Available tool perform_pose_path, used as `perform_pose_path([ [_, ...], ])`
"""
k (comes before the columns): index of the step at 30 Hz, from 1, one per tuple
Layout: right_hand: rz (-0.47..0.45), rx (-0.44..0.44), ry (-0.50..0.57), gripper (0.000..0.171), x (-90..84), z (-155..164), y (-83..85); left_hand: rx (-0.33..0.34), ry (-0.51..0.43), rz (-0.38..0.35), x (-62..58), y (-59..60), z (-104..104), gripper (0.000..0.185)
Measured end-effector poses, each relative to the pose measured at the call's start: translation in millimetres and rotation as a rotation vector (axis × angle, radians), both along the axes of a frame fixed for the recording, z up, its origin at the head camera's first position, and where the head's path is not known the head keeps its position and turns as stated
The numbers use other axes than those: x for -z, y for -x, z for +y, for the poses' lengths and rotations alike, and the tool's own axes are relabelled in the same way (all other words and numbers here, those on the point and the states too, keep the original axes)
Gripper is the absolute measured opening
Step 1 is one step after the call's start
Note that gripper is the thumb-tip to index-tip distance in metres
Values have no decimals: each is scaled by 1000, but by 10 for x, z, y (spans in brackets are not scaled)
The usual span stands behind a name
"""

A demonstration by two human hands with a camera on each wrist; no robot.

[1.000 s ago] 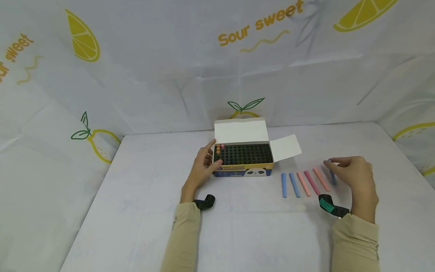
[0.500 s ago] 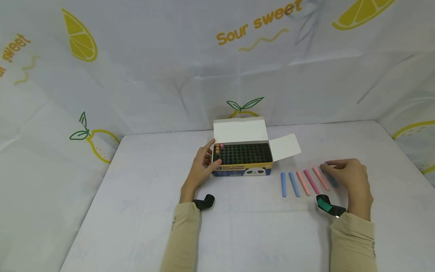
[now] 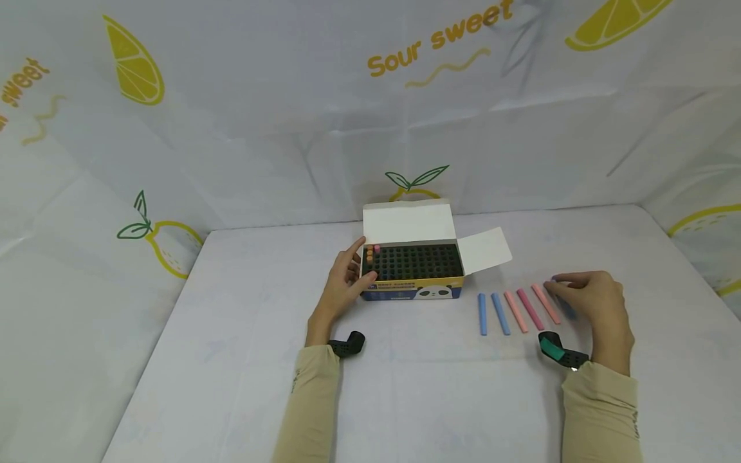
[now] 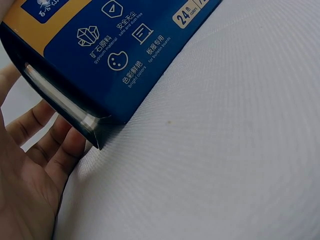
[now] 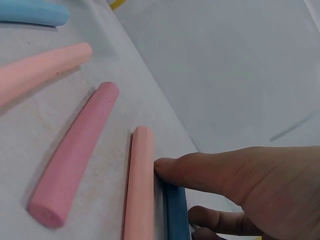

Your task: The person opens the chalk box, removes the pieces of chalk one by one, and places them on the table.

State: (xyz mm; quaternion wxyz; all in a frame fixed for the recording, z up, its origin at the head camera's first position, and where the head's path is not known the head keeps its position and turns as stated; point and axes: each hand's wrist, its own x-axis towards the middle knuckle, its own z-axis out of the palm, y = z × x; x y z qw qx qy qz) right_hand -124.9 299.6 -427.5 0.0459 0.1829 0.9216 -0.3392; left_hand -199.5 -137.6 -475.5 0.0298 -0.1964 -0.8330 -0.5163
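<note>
In the head view my left hand (image 3: pixel 337 289) holds the left end of an open chalk box (image 3: pixel 399 289), thumb at its front edge and fingers along the end wall. A few orange and pink chalks (image 3: pixel 370 254) stand in the black holed insert at the left. My right hand (image 3: pixel 599 301) is at the right, pinching a dark blue chalk (image 5: pixel 177 210) that lies at the table surface. Beside it, close by, lies a light pink chalk (image 5: pixel 140 190); a deep pink chalk (image 5: pixel 75 155) follows to the left.
Further left in the row lie another light pink chalk (image 3: pixel 516 312) and two light blue chalks (image 3: pixel 483 315). The box's white lid (image 3: pixel 410 222) stands up at the back, and a side flap (image 3: pixel 485 251) sticks out right. A printed cloth backdrop (image 3: pixel 260 173) rises behind.
My right hand has moved slightly left and lowered the dark blue chalk toward the table beside the row. In the last half second it has hardly moved. My left hand stays on the box.
</note>
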Motion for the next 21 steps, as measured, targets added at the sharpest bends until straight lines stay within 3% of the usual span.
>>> perform_pose_path([
  [15,-2,25,-11,63,-33,-10,-17,1,-5,-4,-10,-11,2,79],
  [21,97,57,2,63,-94,-12,-20,4,3,5,-8,-5,2,81],
])
